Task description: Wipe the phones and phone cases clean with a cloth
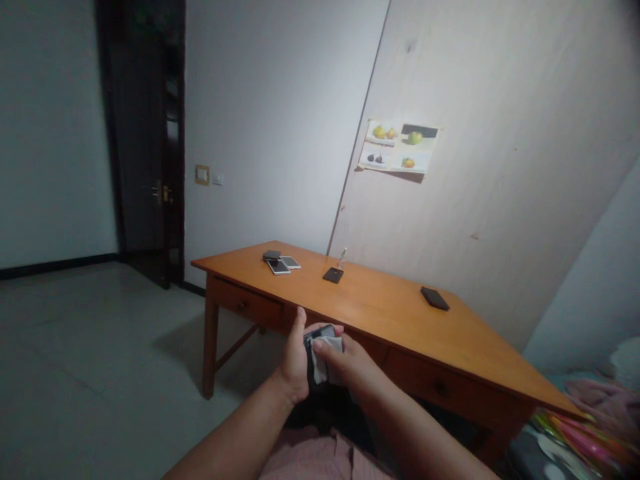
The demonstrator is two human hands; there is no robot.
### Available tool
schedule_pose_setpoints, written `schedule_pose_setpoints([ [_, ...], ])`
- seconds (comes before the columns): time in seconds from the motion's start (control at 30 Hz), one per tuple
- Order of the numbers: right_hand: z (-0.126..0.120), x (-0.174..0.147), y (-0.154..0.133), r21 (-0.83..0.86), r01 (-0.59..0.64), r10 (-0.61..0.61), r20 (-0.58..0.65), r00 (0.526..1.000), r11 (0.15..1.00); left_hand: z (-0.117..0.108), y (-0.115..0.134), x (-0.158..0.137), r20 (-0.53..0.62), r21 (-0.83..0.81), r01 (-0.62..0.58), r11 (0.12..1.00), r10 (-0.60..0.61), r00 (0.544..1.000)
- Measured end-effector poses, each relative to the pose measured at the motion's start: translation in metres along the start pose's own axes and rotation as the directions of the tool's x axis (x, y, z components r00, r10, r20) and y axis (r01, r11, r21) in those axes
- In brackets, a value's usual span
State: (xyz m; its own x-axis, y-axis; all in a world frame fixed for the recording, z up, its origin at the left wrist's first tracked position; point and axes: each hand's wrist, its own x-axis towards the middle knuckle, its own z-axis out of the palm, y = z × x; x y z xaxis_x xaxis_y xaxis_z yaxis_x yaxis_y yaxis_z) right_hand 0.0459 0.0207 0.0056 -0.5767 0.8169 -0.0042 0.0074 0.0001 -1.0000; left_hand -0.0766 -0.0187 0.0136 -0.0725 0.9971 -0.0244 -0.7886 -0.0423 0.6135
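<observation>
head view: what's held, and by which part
Left hand holds a dark flat rectangular device by its side; the right hand presses pale grey cloth against it.

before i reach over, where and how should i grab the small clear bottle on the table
Probably around the narrow body of the clear bottle, coming from the right: it stands upright, and the flat black object lies just in front of it. The right hand, on a pale cloth, would need freeing first.
</observation>
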Motion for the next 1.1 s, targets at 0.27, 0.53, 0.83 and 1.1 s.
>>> schedule_pose_setpoints([
  [0.27, -0.005, -0.009, 0.015, -0.089, -0.131, 0.125, -0.073, 0.990, 0.987, -0.003, 0.008, 0.001, -0.099, 0.052, -0.066, 0.996, 0.071, 0.993],
  [0.53, -0.005, -0.004, -0.001, 0.025, -0.056, 0.058, -0.061, 0.996, 0.998, 0.005, 0.001, -0.002, -0.002, 0.057, -0.041, 0.998, 0.041, 0.999],
  [0.83, -0.004, -0.004, -0.003, 0.024, 0.011, -0.009, -0.065, 0.998, 1.000, 0.006, -0.005, 0.000, 0.026, 0.098, -0.059, 0.993, 0.056, 0.998],
  [1.1, -0.007, -0.007, 0.010, 0.075, -0.089, 0.097, -0.105, 0.990, 0.993, 0.003, 0.003, 0.000, -0.019, 0.130, -0.121, 0.984, 0.124, 0.992],
])
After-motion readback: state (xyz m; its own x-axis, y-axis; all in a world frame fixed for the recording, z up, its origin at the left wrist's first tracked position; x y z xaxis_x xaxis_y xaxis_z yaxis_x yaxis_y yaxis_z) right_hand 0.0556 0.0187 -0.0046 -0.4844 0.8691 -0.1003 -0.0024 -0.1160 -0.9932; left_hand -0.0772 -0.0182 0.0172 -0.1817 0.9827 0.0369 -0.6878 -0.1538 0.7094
